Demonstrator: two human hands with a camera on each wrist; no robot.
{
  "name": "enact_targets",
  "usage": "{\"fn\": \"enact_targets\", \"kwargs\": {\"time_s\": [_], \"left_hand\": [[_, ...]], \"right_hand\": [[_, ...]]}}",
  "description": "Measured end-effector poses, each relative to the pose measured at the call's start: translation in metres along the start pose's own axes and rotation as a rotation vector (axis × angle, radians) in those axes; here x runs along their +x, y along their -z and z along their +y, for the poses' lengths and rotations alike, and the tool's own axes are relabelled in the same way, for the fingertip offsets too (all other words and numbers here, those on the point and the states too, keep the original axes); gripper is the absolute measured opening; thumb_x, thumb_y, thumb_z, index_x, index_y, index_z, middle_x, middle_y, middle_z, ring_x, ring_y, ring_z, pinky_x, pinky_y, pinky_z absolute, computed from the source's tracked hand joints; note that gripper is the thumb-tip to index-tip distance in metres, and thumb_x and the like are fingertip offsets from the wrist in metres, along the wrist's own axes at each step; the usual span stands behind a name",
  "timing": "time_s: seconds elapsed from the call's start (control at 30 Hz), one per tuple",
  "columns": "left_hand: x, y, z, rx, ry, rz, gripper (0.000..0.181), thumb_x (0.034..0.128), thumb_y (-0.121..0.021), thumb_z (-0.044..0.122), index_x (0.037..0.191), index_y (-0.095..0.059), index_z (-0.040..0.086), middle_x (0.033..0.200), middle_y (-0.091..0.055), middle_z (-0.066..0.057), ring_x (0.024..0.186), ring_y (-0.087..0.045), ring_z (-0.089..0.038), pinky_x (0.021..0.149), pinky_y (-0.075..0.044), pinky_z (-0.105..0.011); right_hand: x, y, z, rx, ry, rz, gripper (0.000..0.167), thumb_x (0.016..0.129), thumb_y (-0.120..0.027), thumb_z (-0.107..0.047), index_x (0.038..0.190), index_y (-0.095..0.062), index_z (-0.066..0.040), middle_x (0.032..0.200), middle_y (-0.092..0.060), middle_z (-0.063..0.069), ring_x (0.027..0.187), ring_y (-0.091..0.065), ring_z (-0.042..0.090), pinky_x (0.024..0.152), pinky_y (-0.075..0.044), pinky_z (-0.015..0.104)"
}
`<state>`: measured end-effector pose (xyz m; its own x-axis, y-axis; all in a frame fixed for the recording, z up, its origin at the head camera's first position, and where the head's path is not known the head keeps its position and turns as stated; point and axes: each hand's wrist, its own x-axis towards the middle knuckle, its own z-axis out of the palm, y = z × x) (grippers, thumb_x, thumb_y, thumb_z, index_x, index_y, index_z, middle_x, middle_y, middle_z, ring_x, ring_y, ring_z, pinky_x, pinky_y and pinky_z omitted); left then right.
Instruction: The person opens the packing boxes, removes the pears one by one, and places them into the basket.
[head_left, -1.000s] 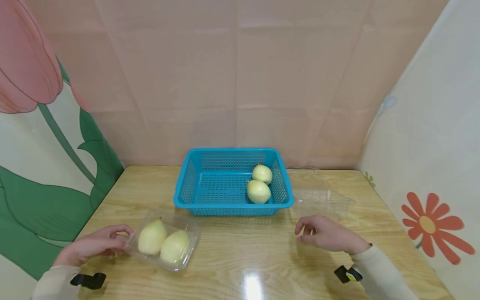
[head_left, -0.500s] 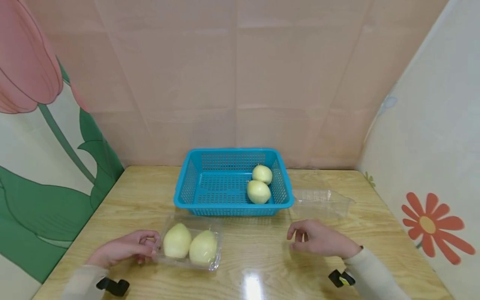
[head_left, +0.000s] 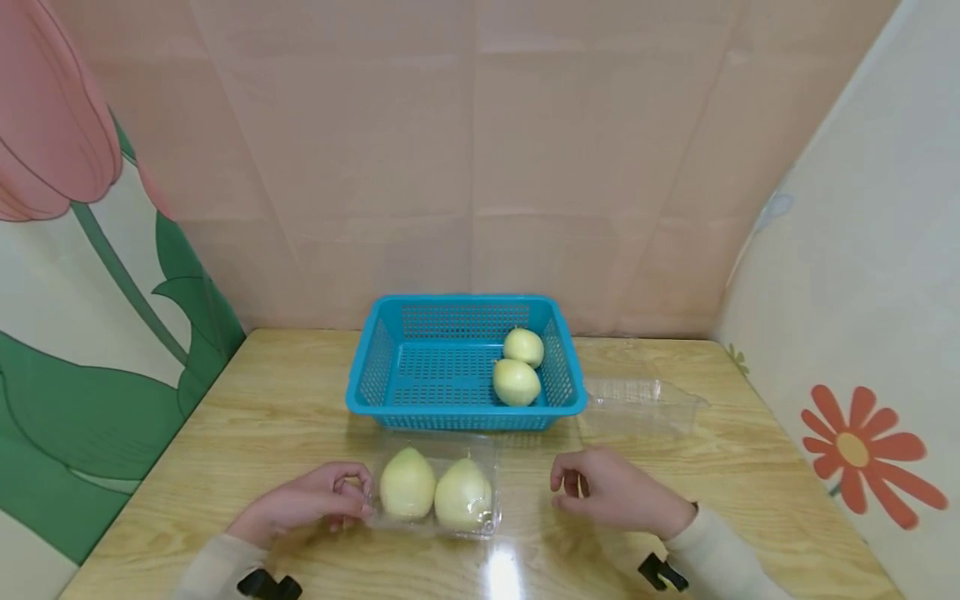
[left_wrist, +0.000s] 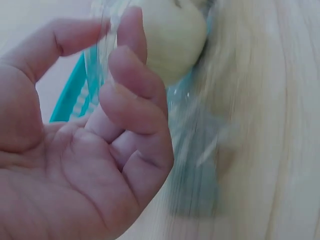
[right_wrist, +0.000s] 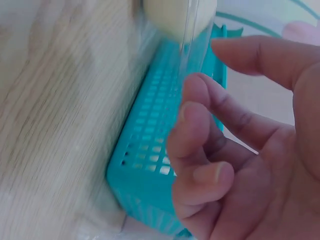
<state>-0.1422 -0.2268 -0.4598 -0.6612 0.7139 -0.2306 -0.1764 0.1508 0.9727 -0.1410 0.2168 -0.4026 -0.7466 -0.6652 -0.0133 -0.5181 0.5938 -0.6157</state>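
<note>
In the head view a clear plastic box [head_left: 489, 515] holds two pale yellow-green pears [head_left: 407, 484], side by side, in front of the basket. My left hand [head_left: 303, 502] pinches the box's left edge between thumb and fingers; the left wrist view shows the fingertips at the clear plastic beside a pear [left_wrist: 175, 40]. To the right of the box, a short gap away, my right hand [head_left: 622, 493] hangs above the table with loosely bent fingers and nothing in them. The right wrist view shows this hand [right_wrist: 250, 130] with thumb and forefinger apart.
A blue perforated basket [head_left: 465, 412] stands behind the box, with two pears [head_left: 517, 382] at its right side. Another clear plastic container [head_left: 645, 408] lies right of the basket. Patterned cloths hang left and right of the wooden table [head_left: 300, 375].
My left hand has moved the box with its two pears rightward to the front of the basket. The right hand has shifted slightly left and nearer, its fingers still loosely bent.
</note>
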Motion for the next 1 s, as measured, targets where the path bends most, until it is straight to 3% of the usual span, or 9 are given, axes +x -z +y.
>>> {"fn": "enact_targets", "kwargs": {"time_s": [0.17,0.33,0.6,0.83,1.0], "left_hand": [[0.015,-0.018,0.003,-0.004,0.014,0.020,0.013,0.0961,-0.061,0.012,0.101,-0.053,0.004,0.090,-0.074,-0.003,0.066,-0.052,-0.008,0.057,-0.044,-0.022],[0.027,-0.033,0.005,-0.035,0.031,0.051,0.014,0.0942,-0.064,0.012,0.103,-0.054,0.006,0.090,-0.074,-0.004,0.066,-0.054,-0.008,0.056,-0.045,-0.021],[0.036,-0.045,0.004,-0.117,-0.010,-0.004,0.024,0.0930,-0.061,0.005,0.115,-0.052,-0.001,0.092,-0.072,-0.002,0.069,-0.058,-0.006,0.056,-0.045,-0.017],[0.037,-0.048,0.001,-0.185,0.021,-0.028,0.022,0.0946,-0.063,0.008,0.113,-0.052,0.004,0.093,-0.073,-0.001,0.069,-0.057,-0.006,0.056,-0.045,-0.017],[0.039,-0.049,-0.003,-0.240,0.017,-0.045,0.021,0.0952,-0.063,0.008,0.113,-0.052,0.006,0.093,-0.072,0.002,0.072,-0.057,-0.006,0.058,-0.044,-0.018]], "right_hand": [[0.004,-0.012,-0.020,-0.108,0.090,0.130,0.014,0.086,-0.073,-0.016,0.083,-0.063,-0.025,0.069,-0.052,-0.018,0.058,-0.045,-0.003,0.053,-0.042,0.018],[0.014,-0.026,-0.038,-0.181,0.200,0.221,0.015,0.084,-0.074,-0.013,0.083,-0.064,-0.024,0.074,-0.055,-0.018,0.065,-0.051,0.000,0.059,-0.044,0.016],[0.031,-0.051,-0.058,-0.325,0.325,0.242,0.010,0.082,-0.079,-0.020,0.085,-0.070,-0.023,0.085,-0.059,-0.011,0.076,-0.053,0.001,0.067,-0.045,0.015],[0.043,-0.068,-0.066,-0.446,0.441,0.323,0.016,0.076,-0.084,-0.022,0.083,-0.070,-0.025,0.090,-0.055,-0.011,0.078,-0.052,0.000,0.068,-0.043,0.013],[0.054,-0.074,-0.074,-0.500,0.464,0.279,0.019,0.075,-0.084,-0.020,0.091,-0.075,-0.025,0.093,-0.055,-0.011,0.082,-0.052,0.002,0.071,-0.043,0.013]]}}
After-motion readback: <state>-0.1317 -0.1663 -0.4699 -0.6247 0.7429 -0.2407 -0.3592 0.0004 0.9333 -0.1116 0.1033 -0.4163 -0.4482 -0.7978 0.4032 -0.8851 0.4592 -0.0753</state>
